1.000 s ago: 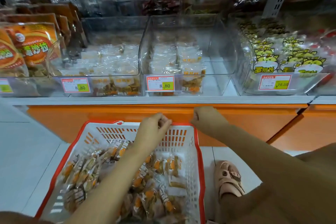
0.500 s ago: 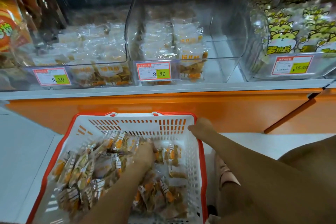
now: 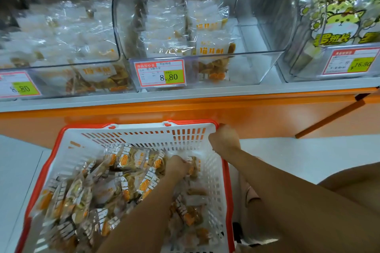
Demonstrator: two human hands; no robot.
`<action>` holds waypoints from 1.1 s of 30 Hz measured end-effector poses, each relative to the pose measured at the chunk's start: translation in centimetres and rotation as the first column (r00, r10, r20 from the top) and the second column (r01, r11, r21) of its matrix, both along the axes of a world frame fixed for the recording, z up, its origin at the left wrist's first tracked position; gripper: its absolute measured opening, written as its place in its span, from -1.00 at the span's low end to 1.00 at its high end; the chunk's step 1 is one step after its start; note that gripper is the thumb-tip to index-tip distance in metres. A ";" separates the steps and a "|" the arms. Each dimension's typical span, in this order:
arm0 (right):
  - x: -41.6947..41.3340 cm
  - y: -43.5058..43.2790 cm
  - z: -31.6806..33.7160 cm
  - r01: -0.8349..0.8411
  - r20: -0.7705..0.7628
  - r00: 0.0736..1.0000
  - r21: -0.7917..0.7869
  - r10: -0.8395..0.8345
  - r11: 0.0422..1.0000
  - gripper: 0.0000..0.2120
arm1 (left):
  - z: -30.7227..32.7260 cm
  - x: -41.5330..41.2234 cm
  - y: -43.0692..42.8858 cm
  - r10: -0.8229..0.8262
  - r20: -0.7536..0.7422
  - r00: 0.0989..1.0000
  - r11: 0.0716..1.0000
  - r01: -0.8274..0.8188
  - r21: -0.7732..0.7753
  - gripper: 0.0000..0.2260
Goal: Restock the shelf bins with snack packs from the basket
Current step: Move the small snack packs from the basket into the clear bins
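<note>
A white basket with a red rim stands on the floor below the shelf, heaped with clear snack packs printed in orange. My left hand is down among the packs near the far right of the basket, its fingers curled round a snack pack. My right hand grips the basket's far right corner rim. Above, the middle clear shelf bin holds a few of the same packs on its left side and is bare on its right.
The left bin is piled with similar packs. The right bin holds yellow cartoon-cat bags. Price tags hang on the bin fronts. An orange shelf base runs just behind the basket. My sandalled foot is right of the basket.
My left hand dropped from the basket's far rim into the packs and closed on one. My right hand took hold of the corner rim. The view tilted down and closer.
</note>
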State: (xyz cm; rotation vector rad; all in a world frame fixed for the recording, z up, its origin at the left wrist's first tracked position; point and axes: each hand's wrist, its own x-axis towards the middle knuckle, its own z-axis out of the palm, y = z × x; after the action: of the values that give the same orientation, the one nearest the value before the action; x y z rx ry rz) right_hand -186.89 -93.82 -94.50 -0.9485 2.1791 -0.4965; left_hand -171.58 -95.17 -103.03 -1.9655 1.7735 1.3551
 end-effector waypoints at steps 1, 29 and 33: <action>0.0 0.0 -0.1 -0.003 0.000 1.000 0.001 0.003 1.000 -0.80 | 0.2 0.1 0.0 -0.002 0.003 1.000 1.000 0.002 -0.005 -0.73; -1.0 1.9 21.2 -0.676 -0.202 0.692 0.158 0.693 0.720 -0.76 | 21.4 5.1 1.9 0.309 -0.868 0.389 0.901 -0.413 0.136 -0.90; -1.6 3.5 24.9 -0.645 0.201 0.695 -0.252 0.691 0.722 -0.62 | 25.1 3.2 2.0 0.220 -0.945 0.241 0.909 -0.403 0.108 -0.90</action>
State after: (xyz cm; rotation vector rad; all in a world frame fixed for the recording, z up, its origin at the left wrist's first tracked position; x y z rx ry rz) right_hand -188.53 -90.35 -69.56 -1.5692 1.3980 -0.4116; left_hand -168.35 -93.12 -77.98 -1.6670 1.8582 3.1442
